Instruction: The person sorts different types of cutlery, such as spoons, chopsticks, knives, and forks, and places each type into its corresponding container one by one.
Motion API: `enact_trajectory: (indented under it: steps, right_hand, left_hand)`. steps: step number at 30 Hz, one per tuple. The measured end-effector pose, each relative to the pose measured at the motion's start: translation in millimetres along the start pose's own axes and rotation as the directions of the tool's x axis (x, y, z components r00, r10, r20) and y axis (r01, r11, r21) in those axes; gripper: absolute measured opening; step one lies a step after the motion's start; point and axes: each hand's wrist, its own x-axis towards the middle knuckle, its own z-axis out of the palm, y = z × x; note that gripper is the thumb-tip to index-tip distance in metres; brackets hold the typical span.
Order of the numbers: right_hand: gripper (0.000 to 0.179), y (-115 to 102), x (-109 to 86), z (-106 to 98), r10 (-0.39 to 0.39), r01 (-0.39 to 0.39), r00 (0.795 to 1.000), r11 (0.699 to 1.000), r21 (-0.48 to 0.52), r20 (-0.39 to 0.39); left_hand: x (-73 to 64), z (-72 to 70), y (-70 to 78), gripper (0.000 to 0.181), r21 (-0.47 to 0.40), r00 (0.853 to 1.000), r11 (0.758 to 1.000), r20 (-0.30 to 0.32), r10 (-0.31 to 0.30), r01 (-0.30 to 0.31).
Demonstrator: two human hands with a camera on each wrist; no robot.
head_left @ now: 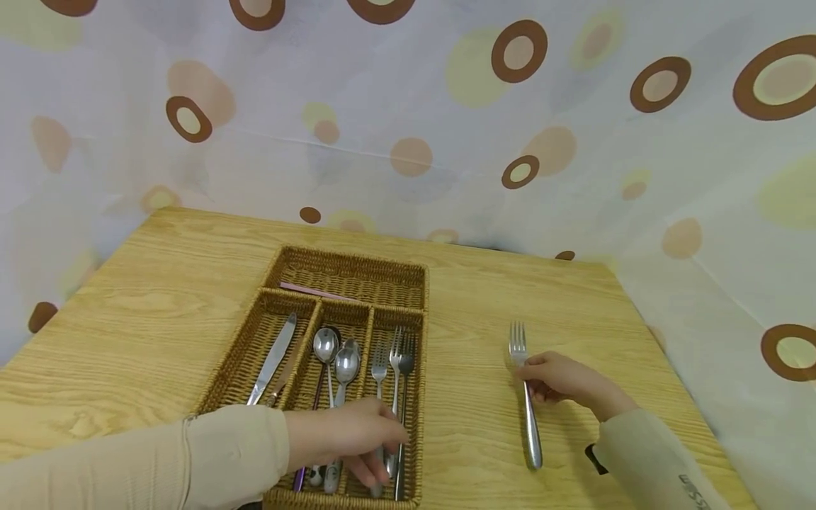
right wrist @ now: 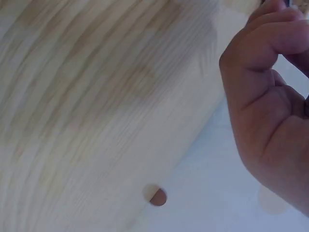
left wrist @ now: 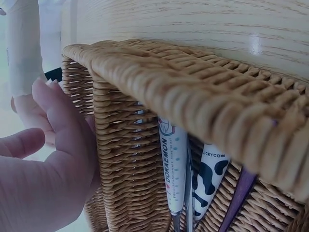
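Off to the right of the wicker cutlery basket (head_left: 426, 283), my right hand (head_left: 567, 382) pinches a silver fork (head_left: 532, 435) near its neck, tines pointing away from me. In the right wrist view the right hand (right wrist: 265, 106) shows curled fingers, the fork mostly out of sight. My left hand (head_left: 353, 432) reaches over the basket's right compartment, where several forks (head_left: 379, 365) lie. In the left wrist view the left hand (left wrist: 58, 159) has thumb and forefinger apart, nothing visible between them. Its other fingertips are partly hidden.
Several spoons (head_left: 347, 365) fill the middle compartment, including Doraemon (left wrist: 174, 169) and cow-print handles (left wrist: 208, 179). A table knife (head_left: 275, 358) lies in the left one, a thin pink utensil (head_left: 319, 291) in the back one. Patterned cloth (head_left: 408, 106) hangs behind the wooden table (head_left: 472, 340).
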Motion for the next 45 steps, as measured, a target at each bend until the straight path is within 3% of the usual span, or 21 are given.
enact_trajectory:
  steps: [10,28,36,45]
  right_hand:
    - [0.026,-34.2,4.3,20.1,-0.079,0.075,0.996,0.993,0.092,0.040]
    - [0.027,-66.7,5.8,49.1,-0.134,0.113,0.988,0.968,0.226,0.076]
    - [0.027,-79.0,11.0,60.7,-0.148,0.125,0.986,0.959,0.256,0.072]
    - [0.026,-100.2,14.5,79.4,-0.164,0.134,0.983,0.951,0.278,0.086]
  left_hand:
    - [0.9,-1.9,-1.2,0.028,-0.020,0.999,1.000,-0.034,0.022,-0.022]
    - [5.5,0.3,0.8,0.032,-0.027,0.999,0.999,-0.027,0.025,-0.026]
    - [7.3,4.2,0.7,0.027,-0.011,0.996,0.997,-0.052,0.079,-0.080]
    - [12.5,4.5,3.2,0.027,0.010,0.989,0.989,-0.035,0.146,-0.146]
